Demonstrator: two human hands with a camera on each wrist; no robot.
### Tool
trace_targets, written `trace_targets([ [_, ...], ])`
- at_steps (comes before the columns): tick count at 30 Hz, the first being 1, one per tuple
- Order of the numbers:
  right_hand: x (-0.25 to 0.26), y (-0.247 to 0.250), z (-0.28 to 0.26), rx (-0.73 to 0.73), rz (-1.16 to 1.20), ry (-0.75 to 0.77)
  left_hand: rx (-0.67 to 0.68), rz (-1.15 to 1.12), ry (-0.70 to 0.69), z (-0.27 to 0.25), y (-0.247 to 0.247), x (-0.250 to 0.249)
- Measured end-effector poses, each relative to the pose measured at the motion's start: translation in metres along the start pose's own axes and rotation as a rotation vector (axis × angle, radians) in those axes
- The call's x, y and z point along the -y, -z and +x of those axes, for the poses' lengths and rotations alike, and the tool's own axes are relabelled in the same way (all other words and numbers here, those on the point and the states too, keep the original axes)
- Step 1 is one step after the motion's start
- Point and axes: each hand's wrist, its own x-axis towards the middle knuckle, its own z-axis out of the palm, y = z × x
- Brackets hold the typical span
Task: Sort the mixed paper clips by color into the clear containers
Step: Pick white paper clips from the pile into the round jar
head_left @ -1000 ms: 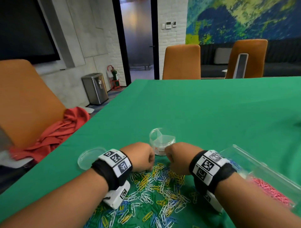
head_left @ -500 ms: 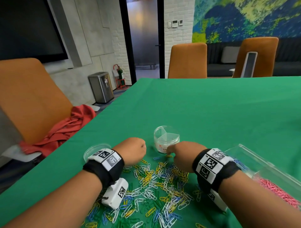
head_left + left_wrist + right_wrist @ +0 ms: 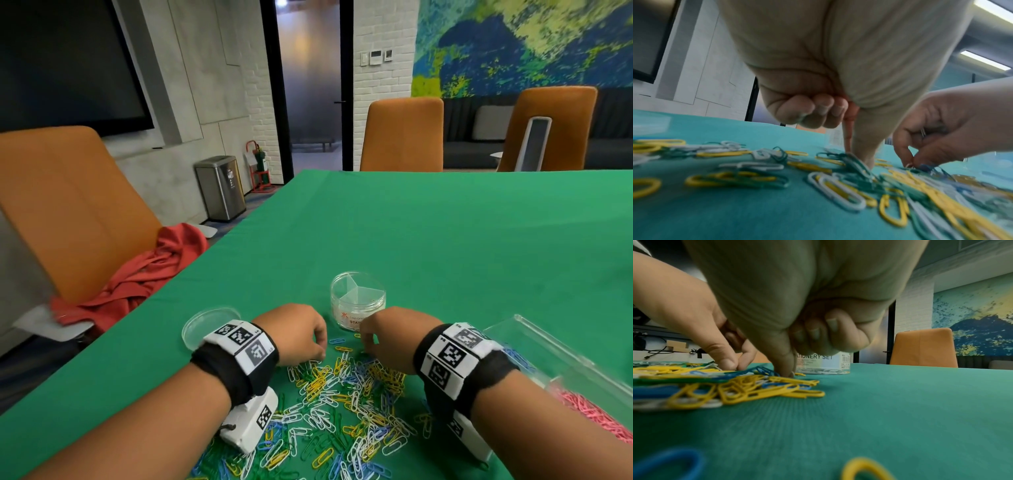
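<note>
The round jar (image 3: 358,301) holds white clips, it seems; the box (image 3: 561,373) pink and blue. Both hands (image 3: 294,334) (image 3: 390,330) have shifted forward, fingers curled, pinching at the clips (image 3: 342,394).

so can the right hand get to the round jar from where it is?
Probably yes. The right hand is down at the clips, with the jar standing open just beyond its fingers and nothing between them; its lid lies off to the left.
</note>
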Motion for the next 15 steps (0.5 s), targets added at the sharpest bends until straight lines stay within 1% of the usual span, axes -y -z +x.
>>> trace_targets([
  [1,-0.0003,0.0002,0.0002,0.006,-0.005,-0.007,0.007,-0.001,0.002,-0.0003,-0.0001,-0.0011],
  [3,-0.0002,0.0015,-0.0013,-0.026,0.013,-0.01,0.023,-0.013,0.007,-0.0001,0.0005,-0.0027],
  [6,-0.0004,0.0044,-0.0061,-0.116,0.136,0.02,0.002,-0.043,0.034,0.0,0.0049,-0.0007],
  [8,-0.0001,0.0061,-0.0074,-0.139,0.183,0.038,0.002,-0.042,0.041,-0.0029,0.0067,0.0016],
  [12,0.0014,0.0062,-0.0064,-0.165,0.173,0.0,0.001,0.013,0.025,-0.0054,0.0044,0.0042],
  [15,0.0035,0.0046,-0.0055,-0.131,0.16,-0.028,-0.017,0.027,0.018,-0.0024,0.0016,0.0047],
])
